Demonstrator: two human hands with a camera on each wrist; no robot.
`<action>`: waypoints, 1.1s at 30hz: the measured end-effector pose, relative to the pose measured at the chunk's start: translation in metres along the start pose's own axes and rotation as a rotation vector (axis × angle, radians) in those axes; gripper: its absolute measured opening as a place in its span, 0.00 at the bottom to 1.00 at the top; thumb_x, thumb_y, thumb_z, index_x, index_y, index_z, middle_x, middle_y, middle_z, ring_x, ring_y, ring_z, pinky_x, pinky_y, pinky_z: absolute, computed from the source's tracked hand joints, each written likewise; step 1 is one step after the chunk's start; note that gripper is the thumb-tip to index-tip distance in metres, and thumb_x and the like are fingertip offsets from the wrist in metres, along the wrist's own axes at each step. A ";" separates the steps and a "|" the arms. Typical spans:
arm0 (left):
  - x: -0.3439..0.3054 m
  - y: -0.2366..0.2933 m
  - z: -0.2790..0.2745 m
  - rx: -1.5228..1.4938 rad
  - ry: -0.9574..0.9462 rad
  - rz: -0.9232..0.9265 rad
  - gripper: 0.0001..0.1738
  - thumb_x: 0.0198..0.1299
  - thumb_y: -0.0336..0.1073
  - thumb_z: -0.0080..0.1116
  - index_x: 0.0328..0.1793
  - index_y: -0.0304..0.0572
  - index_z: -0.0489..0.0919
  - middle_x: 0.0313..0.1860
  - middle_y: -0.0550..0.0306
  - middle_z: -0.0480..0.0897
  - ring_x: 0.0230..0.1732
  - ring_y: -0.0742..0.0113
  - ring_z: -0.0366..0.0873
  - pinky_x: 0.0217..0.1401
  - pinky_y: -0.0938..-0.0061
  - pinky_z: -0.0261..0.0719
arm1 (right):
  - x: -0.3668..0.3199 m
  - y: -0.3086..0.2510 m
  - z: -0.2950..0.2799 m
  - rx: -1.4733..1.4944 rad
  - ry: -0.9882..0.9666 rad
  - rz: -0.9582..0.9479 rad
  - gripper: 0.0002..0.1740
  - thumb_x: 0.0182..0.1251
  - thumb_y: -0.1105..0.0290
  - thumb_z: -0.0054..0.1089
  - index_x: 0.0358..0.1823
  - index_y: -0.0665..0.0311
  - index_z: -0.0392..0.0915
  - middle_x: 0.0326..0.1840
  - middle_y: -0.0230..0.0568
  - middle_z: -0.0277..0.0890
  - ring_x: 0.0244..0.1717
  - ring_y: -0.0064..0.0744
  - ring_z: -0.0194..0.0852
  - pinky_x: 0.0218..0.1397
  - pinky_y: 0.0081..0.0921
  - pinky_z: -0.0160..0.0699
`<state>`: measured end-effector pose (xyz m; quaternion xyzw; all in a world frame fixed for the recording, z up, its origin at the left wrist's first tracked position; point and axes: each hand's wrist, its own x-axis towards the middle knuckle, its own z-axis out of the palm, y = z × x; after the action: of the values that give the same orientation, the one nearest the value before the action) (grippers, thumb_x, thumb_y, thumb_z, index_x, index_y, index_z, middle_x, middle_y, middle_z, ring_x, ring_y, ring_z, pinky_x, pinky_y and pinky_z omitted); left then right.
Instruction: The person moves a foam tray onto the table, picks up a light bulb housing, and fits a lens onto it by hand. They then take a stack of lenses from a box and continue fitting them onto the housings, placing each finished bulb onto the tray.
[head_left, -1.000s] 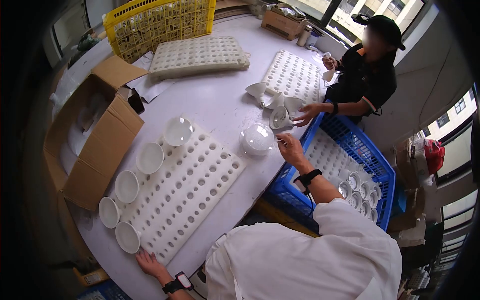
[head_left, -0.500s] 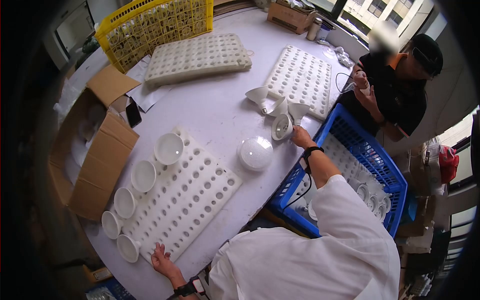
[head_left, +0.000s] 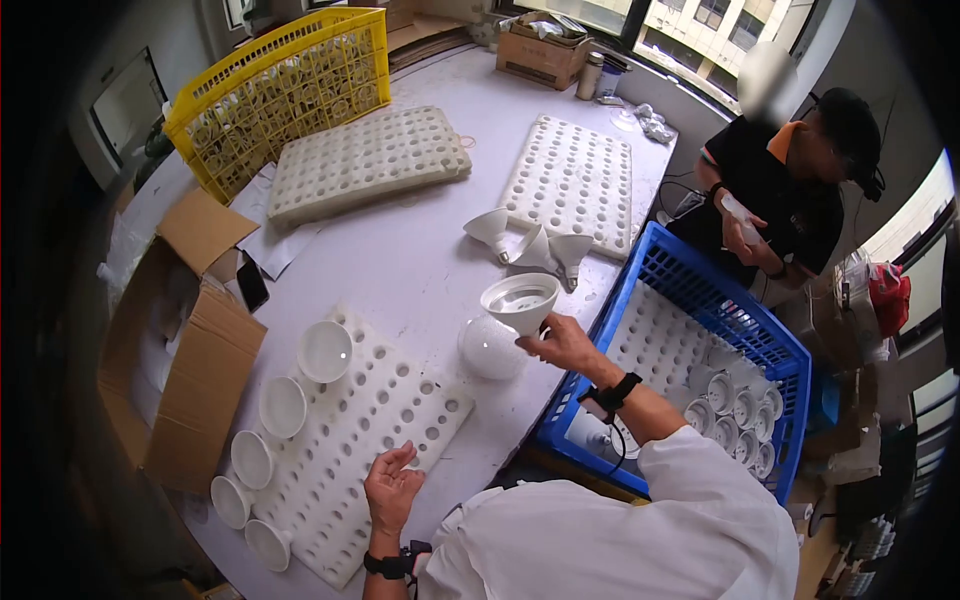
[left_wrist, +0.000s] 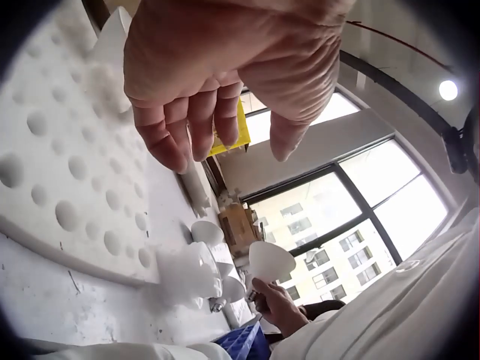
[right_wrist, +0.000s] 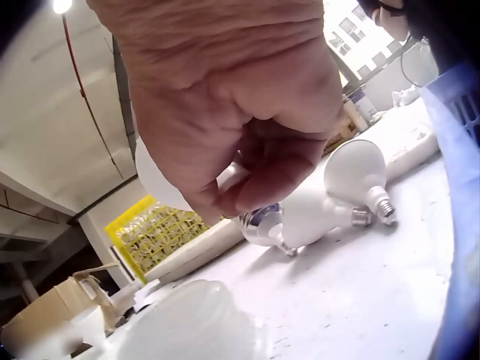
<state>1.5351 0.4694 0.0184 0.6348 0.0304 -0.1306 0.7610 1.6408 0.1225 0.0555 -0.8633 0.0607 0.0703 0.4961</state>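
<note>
In the head view my right hand (head_left: 567,345) pinches the base of a white cone-shaped lamp housing (head_left: 520,300), its open mouth tilted up. Beneath it on the table lies a round clear-and-white cover (head_left: 490,348). My left hand (head_left: 393,490) hovers over the foam tray (head_left: 345,450) with relaxed fingers and holds nothing. Several white cups (head_left: 283,407) stand along the tray's left side. In the right wrist view the fingers of my right hand (right_wrist: 240,135) curl together around the housing's base, mostly hidden by the hand. The left wrist view shows my left hand (left_wrist: 232,82) empty.
Beyond the cover lie several lamp housings (head_left: 533,248) beside another foam tray (head_left: 575,180). A blue crate (head_left: 675,240) stands right, a cardboard box (head_left: 205,385) left, a yellow crate (head_left: 280,90) behind. Another person (head_left: 790,200) stands at the right.
My right hand has taken a lamp housing from the group and brought it nearer, over the cover. My left hand has moved from the tray's near edge toward its right side.
</note>
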 end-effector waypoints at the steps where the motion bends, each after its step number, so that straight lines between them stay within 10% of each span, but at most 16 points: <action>1: 0.010 -0.001 0.016 -0.024 -0.060 -0.004 0.28 0.49 0.26 0.66 0.56 0.29 0.69 0.59 0.38 0.72 0.62 0.55 0.71 0.53 0.72 0.76 | -0.015 -0.014 0.022 0.027 -0.078 -0.092 0.24 0.55 0.61 0.65 0.50 0.66 0.75 0.34 0.45 0.80 0.31 0.32 0.77 0.38 0.29 0.76; 5: 0.034 -0.014 0.039 0.024 -0.285 -0.098 0.31 0.47 0.30 0.69 0.59 0.37 0.70 0.55 0.53 0.74 0.57 0.64 0.72 0.59 0.70 0.71 | -0.060 -0.038 0.106 0.034 -0.377 -0.447 0.23 0.54 0.63 0.65 0.49 0.66 0.72 0.40 0.52 0.77 0.37 0.50 0.75 0.43 0.37 0.74; 11: 0.001 -0.032 0.016 0.397 0.014 0.237 0.26 0.51 0.33 0.65 0.57 0.37 0.74 0.49 0.55 0.79 0.54 0.65 0.74 0.59 0.70 0.70 | -0.080 -0.057 0.127 -0.171 -0.620 -0.514 0.23 0.56 0.59 0.65 0.47 0.67 0.73 0.46 0.53 0.74 0.42 0.53 0.76 0.45 0.39 0.76; 15: -0.006 -0.069 -0.023 1.085 0.113 0.631 0.21 0.52 0.29 0.62 0.54 0.35 0.75 0.51 0.52 0.80 0.53 0.64 0.77 0.56 0.70 0.73 | -0.038 -0.024 0.093 -0.575 -0.119 -0.494 0.33 0.51 0.60 0.69 0.59 0.62 0.70 0.62 0.49 0.65 0.64 0.50 0.59 0.63 0.36 0.66; 19: -0.018 -0.071 -0.018 0.293 0.228 0.215 0.19 0.49 0.24 0.62 0.50 0.33 0.75 0.42 0.55 0.83 0.41 0.67 0.81 0.46 0.75 0.79 | 0.008 -0.008 0.069 -0.844 -0.092 -0.171 0.57 0.42 0.46 0.72 0.72 0.54 0.51 0.73 0.66 0.41 0.74 0.63 0.36 0.72 0.51 0.46; 33: -0.028 -0.043 -0.017 0.335 0.231 0.242 0.24 0.44 0.31 0.69 0.50 0.37 0.79 0.47 0.51 0.83 0.50 0.60 0.80 0.55 0.69 0.74 | 0.032 0.005 0.064 -0.888 -0.151 -0.039 0.59 0.39 0.46 0.70 0.74 0.51 0.49 0.69 0.66 0.49 0.72 0.63 0.45 0.68 0.63 0.48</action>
<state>1.4998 0.4832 -0.0203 0.7621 0.0188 0.0321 0.6464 1.6677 0.1742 0.0131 -0.9859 -0.0281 0.1430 0.0818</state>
